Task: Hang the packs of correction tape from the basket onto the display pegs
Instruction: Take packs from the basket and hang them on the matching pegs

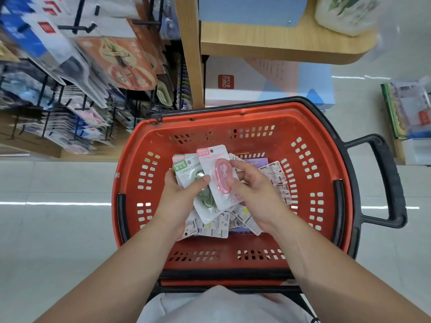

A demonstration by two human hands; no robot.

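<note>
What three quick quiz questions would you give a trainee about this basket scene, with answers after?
1. True or false: the left hand has its thumb on the green pack.
2. Which pack does the right hand grip? A. green pack B. pink pack C. yellow pack
3. Fill in: both hands work above a red ____ holding more packs.

Key: 1 true; 2 B; 3 basket.
</note>
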